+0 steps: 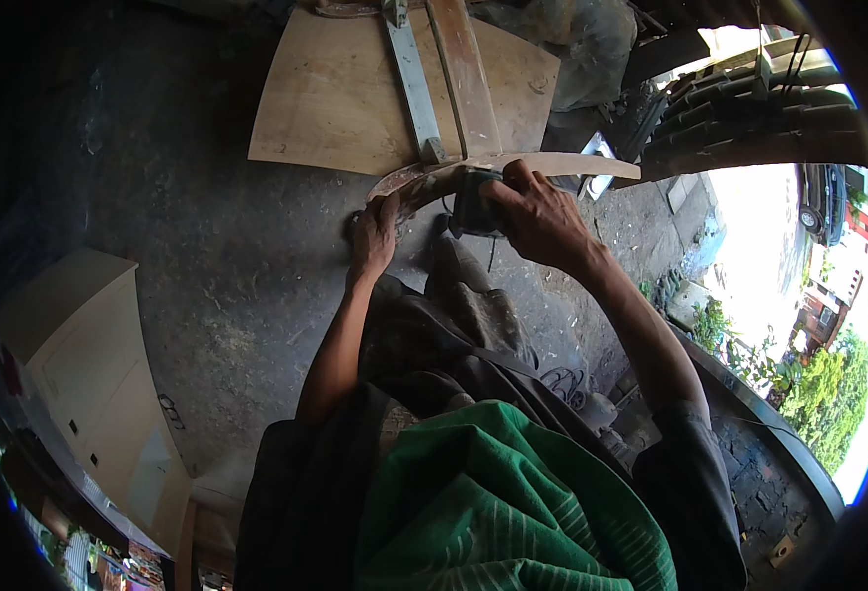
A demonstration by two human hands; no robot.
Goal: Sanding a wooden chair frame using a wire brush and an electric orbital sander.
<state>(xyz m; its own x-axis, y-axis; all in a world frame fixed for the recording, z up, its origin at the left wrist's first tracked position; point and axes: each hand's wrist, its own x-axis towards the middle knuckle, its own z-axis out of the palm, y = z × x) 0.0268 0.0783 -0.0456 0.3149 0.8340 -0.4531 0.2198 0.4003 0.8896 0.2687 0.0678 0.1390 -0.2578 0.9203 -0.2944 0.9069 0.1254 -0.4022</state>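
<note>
My right hand (541, 214) grips a dark handheld power tool (476, 202), perhaps a sander, against the near edge of a curved wooden piece (552, 164). The tool's underside is hidden. On the left, my left hand (379, 238) holds the left end of the curved wood, fingers over its edge. A metal bar clamp (413, 81) reaches down to the curved wood from above, its jaw by the wood's middle. Beside the clamp runs a long wooden board (466, 81). Beneath both lies a wide plywood panel (330, 89).
A pale cabinet (101, 384) stands at the left on the concrete floor (220, 295). Plastic sheeting (593, 55) is bunched beyond the panel's right side. A coiled cord (563, 382) lies near my right side. Outside at the right are plants (826, 377) and a parked car (823, 203).
</note>
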